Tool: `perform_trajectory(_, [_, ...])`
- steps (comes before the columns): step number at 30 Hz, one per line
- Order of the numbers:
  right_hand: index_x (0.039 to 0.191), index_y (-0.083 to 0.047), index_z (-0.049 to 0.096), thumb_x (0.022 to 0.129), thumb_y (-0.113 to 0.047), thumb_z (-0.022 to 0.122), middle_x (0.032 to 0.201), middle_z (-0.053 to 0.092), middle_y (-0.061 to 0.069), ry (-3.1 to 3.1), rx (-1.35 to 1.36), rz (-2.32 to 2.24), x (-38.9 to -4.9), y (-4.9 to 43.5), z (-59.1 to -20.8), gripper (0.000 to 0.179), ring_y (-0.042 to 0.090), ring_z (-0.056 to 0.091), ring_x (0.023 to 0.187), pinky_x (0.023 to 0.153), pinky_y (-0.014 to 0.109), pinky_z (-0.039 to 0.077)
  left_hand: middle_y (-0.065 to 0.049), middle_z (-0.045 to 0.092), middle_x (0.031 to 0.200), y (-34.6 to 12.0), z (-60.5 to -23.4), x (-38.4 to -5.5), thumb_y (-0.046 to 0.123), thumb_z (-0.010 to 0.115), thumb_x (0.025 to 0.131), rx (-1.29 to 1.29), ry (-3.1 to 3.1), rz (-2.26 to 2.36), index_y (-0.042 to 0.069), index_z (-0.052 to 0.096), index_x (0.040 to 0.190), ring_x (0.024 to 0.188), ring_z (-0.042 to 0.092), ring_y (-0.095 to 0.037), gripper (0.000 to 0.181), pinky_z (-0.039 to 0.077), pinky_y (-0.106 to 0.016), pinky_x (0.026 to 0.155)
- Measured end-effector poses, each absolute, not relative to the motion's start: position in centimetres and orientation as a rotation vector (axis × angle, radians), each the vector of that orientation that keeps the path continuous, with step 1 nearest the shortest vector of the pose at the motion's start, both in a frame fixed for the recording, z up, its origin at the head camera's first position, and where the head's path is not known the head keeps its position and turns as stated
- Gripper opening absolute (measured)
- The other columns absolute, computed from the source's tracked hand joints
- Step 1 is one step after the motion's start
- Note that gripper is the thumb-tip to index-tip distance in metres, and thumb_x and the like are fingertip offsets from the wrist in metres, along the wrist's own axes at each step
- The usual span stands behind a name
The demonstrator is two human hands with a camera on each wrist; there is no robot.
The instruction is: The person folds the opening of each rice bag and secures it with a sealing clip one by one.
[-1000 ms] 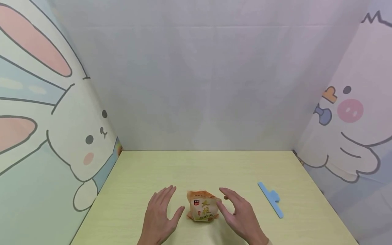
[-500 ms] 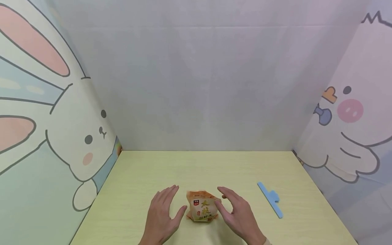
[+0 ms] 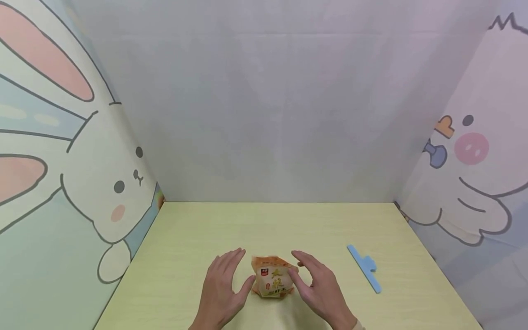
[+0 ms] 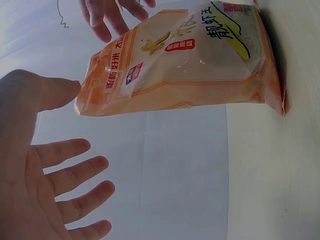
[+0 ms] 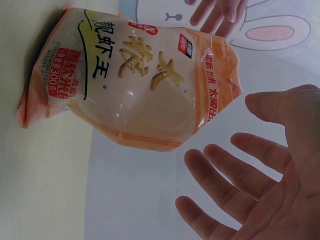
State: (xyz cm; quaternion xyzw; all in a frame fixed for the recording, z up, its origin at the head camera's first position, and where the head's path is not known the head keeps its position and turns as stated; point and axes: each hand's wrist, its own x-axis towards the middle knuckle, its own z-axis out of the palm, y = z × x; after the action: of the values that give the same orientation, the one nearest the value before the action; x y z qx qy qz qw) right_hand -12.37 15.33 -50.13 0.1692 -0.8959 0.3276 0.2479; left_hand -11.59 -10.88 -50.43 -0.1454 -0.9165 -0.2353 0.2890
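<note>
A small orange and cream plastic bag of rice [image 3: 273,278] stands upright near the front middle of the table, its printed face toward the head camera. On its left is my left hand [image 3: 223,291], fingers spread and relaxed, thumb close to the bag's side. My right hand [image 3: 323,291] mirrors it on the right, its thumb overlapping the bag's edge in the head view. Both wrist views show the bag of rice [image 4: 185,60] between the two hands, and neither hand grips it. In the right wrist view the right fingers [image 5: 220,185] are held apart, beside the bag's top corner.
A light blue bag clip [image 3: 365,268] lies on the pale wooden table [image 3: 206,224], to the right of the right hand. A grey-white cloth backdrop [image 3: 264,114] rises at the table's back, with cartoon-printed cloth on both sides.
My left hand has moved right, toward the bag of rice. The right hand has shifted slightly left. The bag and the blue clip stay where they were.
</note>
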Motion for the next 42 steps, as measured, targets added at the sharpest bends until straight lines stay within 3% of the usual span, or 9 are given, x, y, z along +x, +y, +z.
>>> perform_trajectory(21, [0.133, -0.019, 0.074, 0.091, -0.02, 0.085, 0.128, 0.077, -0.004, -2.431, 0.482, 0.937, -12.5, 15.1, -50.2, 0.043, 0.01, 0.075, 0.095, 0.066, 0.022, 0.051, -0.005, 0.073, 0.136, -10.7, -50.3, -11.7, 0.038, 0.087, 0.085, -0.413, -2.447, -0.657, 0.013, 0.071, 0.137, 0.126, 0.068, -0.029, 0.06, 0.052, -0.062, 0.108])
perform_trajectory(27, [0.132, -0.019, 0.074, 0.091, -0.02, 0.085, 0.127, 0.077, -0.005, -2.434, 0.489, 0.92, -12.6, 15.0, -50.3, 0.043, 0.007, 0.075, 0.094, 0.07, 0.026, 0.056, -0.005, 0.073, 0.136, -10.6, -50.3, -11.8, 0.038, 0.088, 0.084, -0.422, -2.44, -0.65, 0.013, 0.071, 0.136, 0.126, 0.068, -0.029, 0.06, 0.052, -0.062, 0.107])
perform_trajectory(42, [0.132, -0.016, 0.074, 0.091, -0.02, 0.085, 0.125, 0.078, -0.002, -2.41, 0.535, 0.909, -13.1, 15.1, -50.4, 0.043, 0.016, 0.076, 0.098, 0.076, 0.032, 0.061, -0.006, 0.074, 0.134, -9.9, -50.3, -12.2, 0.035, 0.088, 0.084, -0.478, -2.394, -0.67, 0.011, 0.072, 0.134, 0.124, 0.068, -0.029, 0.058, 0.054, -0.063, 0.104])
